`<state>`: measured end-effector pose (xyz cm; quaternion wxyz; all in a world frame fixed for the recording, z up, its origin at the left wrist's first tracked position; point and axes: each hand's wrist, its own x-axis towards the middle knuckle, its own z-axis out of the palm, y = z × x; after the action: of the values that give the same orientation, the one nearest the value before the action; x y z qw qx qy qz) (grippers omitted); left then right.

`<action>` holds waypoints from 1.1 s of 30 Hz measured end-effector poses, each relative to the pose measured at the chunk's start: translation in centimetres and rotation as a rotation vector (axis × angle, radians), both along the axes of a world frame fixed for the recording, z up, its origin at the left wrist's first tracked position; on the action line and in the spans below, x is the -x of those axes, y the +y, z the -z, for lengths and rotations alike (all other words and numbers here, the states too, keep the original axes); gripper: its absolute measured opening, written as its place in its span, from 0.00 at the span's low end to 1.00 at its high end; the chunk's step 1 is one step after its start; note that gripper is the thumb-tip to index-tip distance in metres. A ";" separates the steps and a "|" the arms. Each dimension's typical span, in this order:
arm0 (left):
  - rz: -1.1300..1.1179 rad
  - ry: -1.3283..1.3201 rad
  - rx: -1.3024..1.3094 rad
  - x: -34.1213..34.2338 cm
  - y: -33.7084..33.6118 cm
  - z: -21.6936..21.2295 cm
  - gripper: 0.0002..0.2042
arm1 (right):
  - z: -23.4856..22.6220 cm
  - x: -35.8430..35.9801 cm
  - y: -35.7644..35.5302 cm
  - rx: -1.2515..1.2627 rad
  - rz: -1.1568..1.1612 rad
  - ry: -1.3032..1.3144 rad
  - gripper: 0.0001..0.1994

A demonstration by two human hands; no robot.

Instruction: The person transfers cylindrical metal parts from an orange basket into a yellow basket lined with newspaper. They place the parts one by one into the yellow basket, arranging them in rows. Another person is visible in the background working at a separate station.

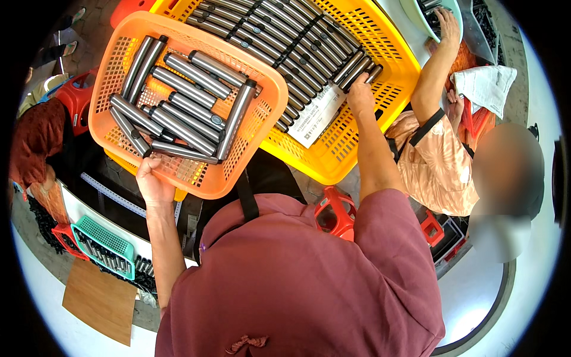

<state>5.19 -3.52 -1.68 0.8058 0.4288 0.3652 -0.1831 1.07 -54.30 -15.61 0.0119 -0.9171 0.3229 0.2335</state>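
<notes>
An orange plastic basket [196,189] holds several loosely piled silver metal tubes [196,77] with black ends. At its near left edge, my left hand [156,181] is closed on the rim, the fingers partly hidden beneath it. Beside it and partly under it stands a larger yellow basket [333,169], filled with neat rows of the same tubes. Inside its right part, my right hand [360,95] has its fingers closed around the end of a tube [351,74]. A white printed paper [316,119] lies in the yellow basket just left of that hand.
To the right, a co-worker in a patterned orange top [437,160] reaches into a pale green basin [419,21]. Red stools [336,211] stand below. At the left, a teal basket [104,241] of tubes sits near a brown board [98,297].
</notes>
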 end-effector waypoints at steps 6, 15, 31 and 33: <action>-0.019 0.010 0.001 -0.1 -0.4 -0.3 0.18 | 0.3 -0.3 1.5 -0.119 -0.062 -0.003 0.28; -0.014 -0.010 0.031 0.0 -0.8 -0.6 0.19 | -6.4 -2.8 3.5 -0.175 -0.168 -0.366 0.11; -0.126 -0.088 0.086 -0.7 -2.5 -1.4 0.18 | -19.8 -13.3 30.1 -0.545 -0.878 -0.427 0.21; -0.133 -0.119 0.070 -0.7 -2.5 -0.6 0.17 | -16.8 -15.1 31.0 -0.402 -0.869 -0.373 0.23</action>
<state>5.86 -6.01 -1.06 0.8509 0.3853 0.3376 -0.1160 16.13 -23.27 1.21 0.1471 -0.9723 -0.1470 0.1070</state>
